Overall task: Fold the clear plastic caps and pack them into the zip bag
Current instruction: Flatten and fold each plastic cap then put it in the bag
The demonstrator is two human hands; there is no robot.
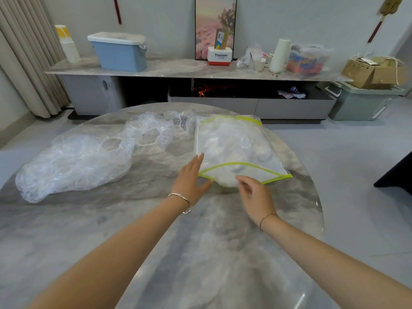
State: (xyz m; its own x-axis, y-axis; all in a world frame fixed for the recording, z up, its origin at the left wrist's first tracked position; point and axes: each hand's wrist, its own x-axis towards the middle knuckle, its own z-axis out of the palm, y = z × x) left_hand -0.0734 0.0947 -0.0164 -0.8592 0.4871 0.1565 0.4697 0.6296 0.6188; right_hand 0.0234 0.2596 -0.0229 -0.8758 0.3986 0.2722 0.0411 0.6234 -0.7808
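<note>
Now both hands are at the mouth of the zip bag (236, 148) on the marble worktop (156, 230).
The bag lies flat just right of centre, its green-edged mouth gaping toward the person, with crumpled clear plastic inside and a bulge of it poking out at the opening. The left hand (190, 179) has its grip fully open, fingers straight and flat beside the mouth's left corner, holding nothing. The right hand (256, 197) hovers at the near lip with fingers loosely curled and fingertips at the bulging plastic; whether that grip pinches anything, I cannot tell. Loose plastic caps wait to the left: a big one (75, 161) near the edge, a ring-shaped one (151, 134) beside the bag, another (180, 119) behind it.
</note>
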